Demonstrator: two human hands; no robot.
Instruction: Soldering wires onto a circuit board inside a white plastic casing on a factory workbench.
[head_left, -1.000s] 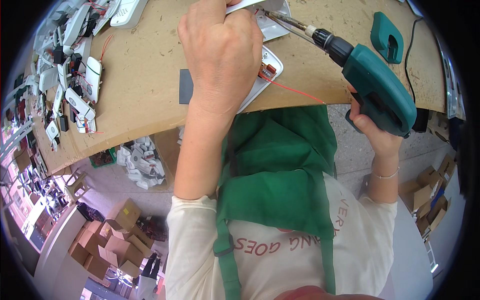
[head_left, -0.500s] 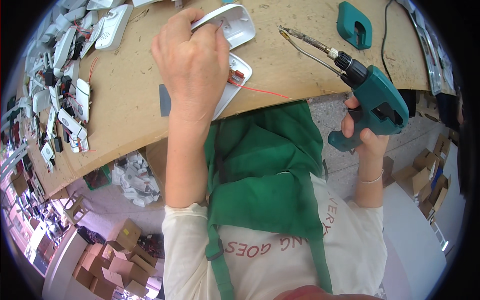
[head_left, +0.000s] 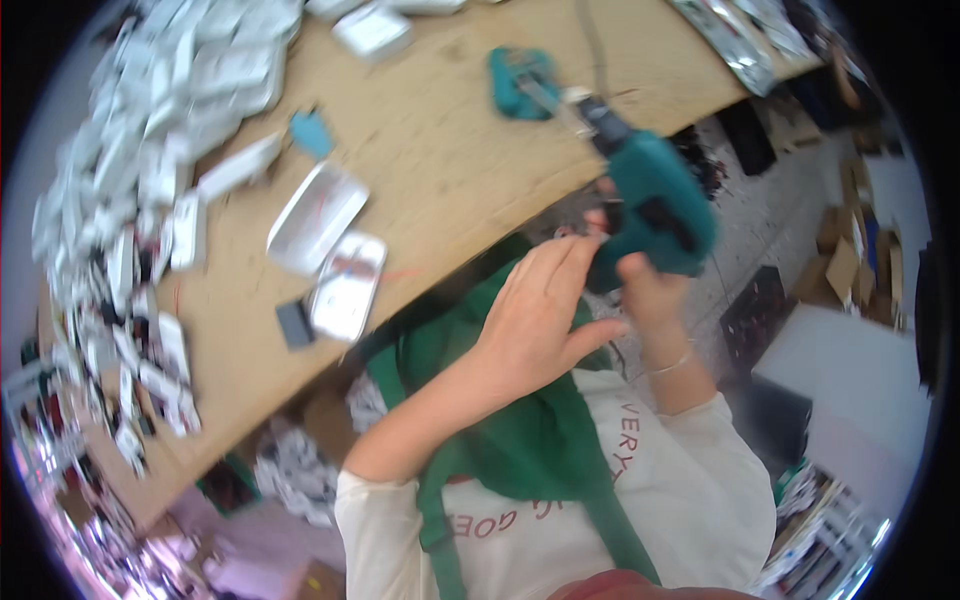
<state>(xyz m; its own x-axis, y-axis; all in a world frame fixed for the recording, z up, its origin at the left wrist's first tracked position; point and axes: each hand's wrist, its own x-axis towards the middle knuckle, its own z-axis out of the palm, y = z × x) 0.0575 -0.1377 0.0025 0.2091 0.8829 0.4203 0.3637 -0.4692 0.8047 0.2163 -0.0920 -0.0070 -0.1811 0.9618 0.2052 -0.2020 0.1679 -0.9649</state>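
Observation:
A teal soldering gun [head_left: 660, 190] is gripped by its handle in my right hand [head_left: 655, 295]. Its metal tip end reaches over the table's edge toward a teal stand [head_left: 510, 95], blurred by motion. My left hand [head_left: 540, 310] has stretched fingers beside the gun's handle; whether the fingertips touch it I cannot tell. On the table, away from both hands, lie an empty-looking white casing half [head_left: 325, 210] and a second white casing half [head_left: 345, 305] with a small board and red wire. A dark grey square piece [head_left: 295, 325] sits at the latter's edge.
White casings [head_left: 180, 110] are heaped along the table's left side, some with wires. A small blue piece [head_left: 311, 133] lies near them. Silvery packages [head_left: 725, 45] are at the far right. A dark cord [head_left: 592, 45] runs across the table. Cardboard boxes [head_left: 850, 250] stand at the right.
My left hand has let go of the white casing half and moved right to the soldering gun. The view has shifted, and the gun's tip is now near the stand.

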